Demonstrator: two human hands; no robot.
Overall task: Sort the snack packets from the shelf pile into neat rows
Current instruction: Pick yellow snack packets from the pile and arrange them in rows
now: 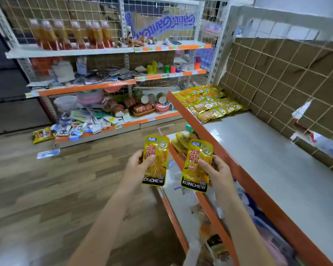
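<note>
My left hand (137, 164) grips a yellow KONCHEW snack packet (155, 150) upright over the wooden floor. Beside it, my right hand (216, 169) holds a second matching yellow packet (197, 156) above the orange front edge of the shelf. At the far end of the grey shelf board (258, 150) lie rows of the same yellow packets (208, 101), overlapping flat. A few more yellow packets (179, 142) lie on the lower shelf just beyond my hands.
A cardboard and wire-grid back wall (277, 83) borders the shelf on the right. Across the aisle stands another rack (104, 83) with bottles, bowls and scattered packets. Loose packets (43, 135) lie on the wooden floor. Below my arms, a lower shelf holds mixed bags.
</note>
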